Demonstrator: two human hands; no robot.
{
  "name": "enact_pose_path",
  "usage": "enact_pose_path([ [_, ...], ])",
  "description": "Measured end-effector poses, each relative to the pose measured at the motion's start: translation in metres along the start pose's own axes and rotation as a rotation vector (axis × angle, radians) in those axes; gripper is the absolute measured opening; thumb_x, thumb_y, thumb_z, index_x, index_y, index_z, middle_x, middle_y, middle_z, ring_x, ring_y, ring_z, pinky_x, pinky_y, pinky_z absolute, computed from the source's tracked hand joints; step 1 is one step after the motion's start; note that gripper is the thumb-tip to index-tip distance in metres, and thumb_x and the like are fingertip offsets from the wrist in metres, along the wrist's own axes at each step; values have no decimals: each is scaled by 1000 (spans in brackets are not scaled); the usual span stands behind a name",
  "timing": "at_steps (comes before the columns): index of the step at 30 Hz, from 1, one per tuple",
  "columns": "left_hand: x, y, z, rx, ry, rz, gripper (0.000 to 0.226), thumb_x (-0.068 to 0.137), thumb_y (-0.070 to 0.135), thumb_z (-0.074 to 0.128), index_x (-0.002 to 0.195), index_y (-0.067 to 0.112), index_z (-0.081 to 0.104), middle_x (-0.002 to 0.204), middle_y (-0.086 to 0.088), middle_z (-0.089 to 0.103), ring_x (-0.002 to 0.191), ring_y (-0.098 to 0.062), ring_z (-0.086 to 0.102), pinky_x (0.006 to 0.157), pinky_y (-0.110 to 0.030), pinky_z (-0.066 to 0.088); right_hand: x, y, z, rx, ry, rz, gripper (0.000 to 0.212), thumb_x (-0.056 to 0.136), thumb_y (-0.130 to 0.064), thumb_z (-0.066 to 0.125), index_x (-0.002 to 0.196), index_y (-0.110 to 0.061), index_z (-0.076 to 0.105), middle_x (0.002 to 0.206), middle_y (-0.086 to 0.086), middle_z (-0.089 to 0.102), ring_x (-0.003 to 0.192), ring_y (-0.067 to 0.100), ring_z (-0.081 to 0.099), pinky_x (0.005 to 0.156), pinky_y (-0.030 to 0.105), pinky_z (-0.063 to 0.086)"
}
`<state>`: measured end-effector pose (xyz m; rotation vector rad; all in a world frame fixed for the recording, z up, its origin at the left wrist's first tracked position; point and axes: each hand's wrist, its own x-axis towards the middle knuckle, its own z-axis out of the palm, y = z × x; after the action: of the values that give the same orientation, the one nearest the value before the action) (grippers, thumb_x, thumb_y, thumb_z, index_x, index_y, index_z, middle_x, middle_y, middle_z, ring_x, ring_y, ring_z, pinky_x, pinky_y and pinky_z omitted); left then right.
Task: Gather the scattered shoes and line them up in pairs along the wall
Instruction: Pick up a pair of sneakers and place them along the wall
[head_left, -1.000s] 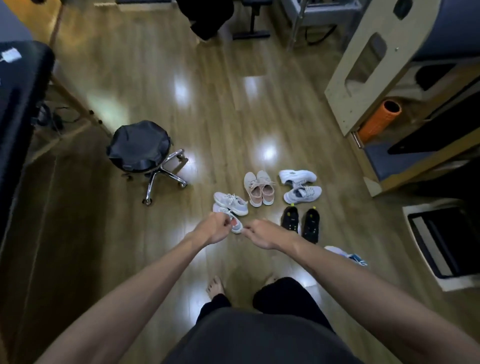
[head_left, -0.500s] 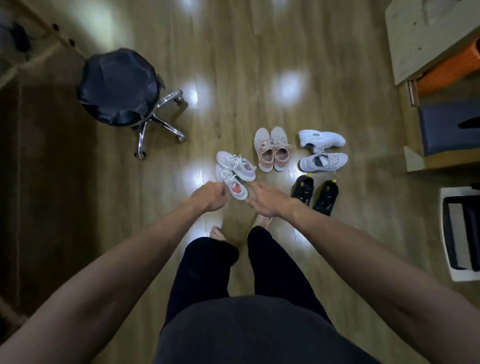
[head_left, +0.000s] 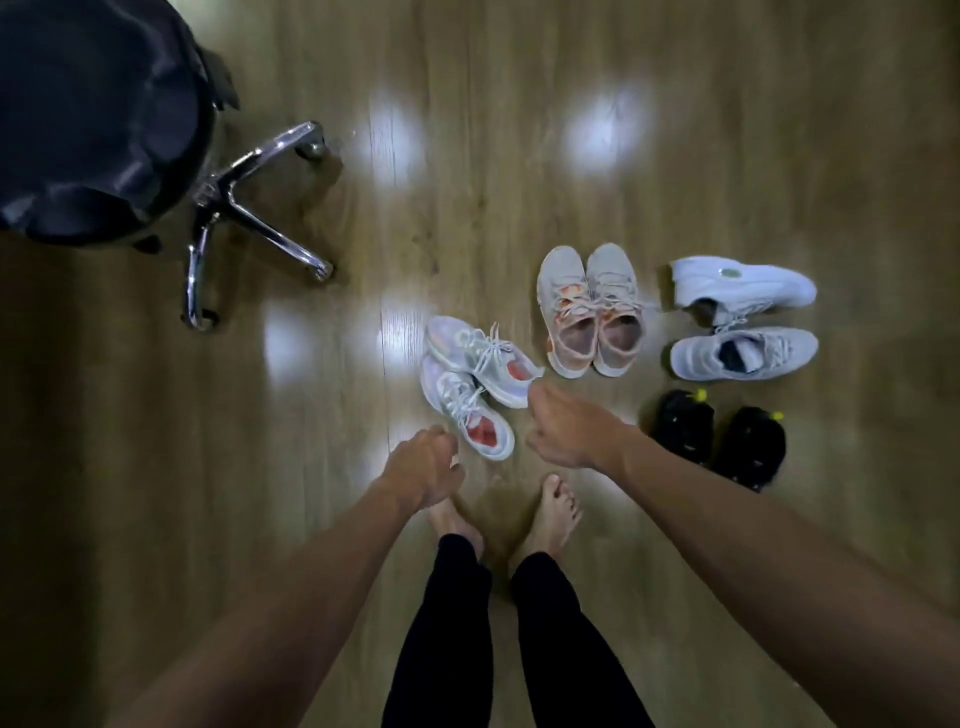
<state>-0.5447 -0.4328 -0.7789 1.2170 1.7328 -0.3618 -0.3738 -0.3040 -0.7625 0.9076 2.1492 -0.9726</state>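
**Hands over grey pair**

I saw both hands low over the floor (head_left: 519, 171). Left hand (head_left: 423, 470) was loosely curled, empty. Right hand (head_left: 563, 426) pinched the heel of a grey shoe (head_left: 480, 358); its mate (head_left: 467, 415) lay touching it.

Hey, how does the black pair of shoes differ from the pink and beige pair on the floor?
The black pair is dark with small yellow tabs; the beige pair is light with pink lining and pale laces. The black pair lies nearer the person, on the right, with a gap between its shoes; the beige pair lies farther off, its shoes touching side by side. Both pairs stand upright on the wood floor, and no hand touches either.
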Motion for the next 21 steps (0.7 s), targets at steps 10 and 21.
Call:
enact_pose_path([
  [10,139,-9,95,-293,-49,115,25,83,16,62,106,15,52,111,-4,58,97,-22,58,87,-37,52,148,66,63,-76,-92,-39,55,92,-31,51,136,-5,32,145,10,33,119,30,48,90,38,43],
  [21,187,-19,150,-266,-139,112,23,90,7,57,111,10,66,127,-12,53,112,-29,55,88,-22,45,188,89,114,-121,-191,-93,54,83,-6,53,134,-24,51,137,7,42,119,30,52,81,32,43],
])
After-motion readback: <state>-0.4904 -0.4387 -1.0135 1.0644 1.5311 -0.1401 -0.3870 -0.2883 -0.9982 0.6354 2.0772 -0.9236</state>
